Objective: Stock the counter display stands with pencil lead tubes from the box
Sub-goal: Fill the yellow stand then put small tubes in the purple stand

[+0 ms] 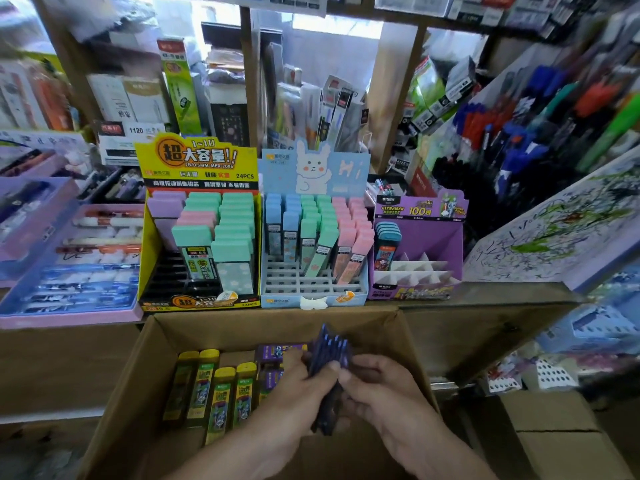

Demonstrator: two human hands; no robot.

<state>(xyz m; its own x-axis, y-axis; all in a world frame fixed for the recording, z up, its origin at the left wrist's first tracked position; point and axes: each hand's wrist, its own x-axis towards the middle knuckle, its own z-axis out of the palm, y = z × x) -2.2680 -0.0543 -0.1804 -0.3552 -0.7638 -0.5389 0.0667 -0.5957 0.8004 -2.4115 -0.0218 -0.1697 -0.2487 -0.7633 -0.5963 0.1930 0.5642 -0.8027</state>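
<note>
- Left hand (pixel 299 386) and right hand (pixel 381 386): each grip pinching one stack of dark lead tubes (pixel 331 346) over the box (pixel 145 358)
- Likely light, stiff, slick plastic; hold across flat sides

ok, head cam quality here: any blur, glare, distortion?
Head view: dark blue tubes gripped by the left hand and right hand are motion-blurred; yellow display stand print reads sharp; bright window at top is blown out; shelf uprights lean from wide-angle distortion.
</note>
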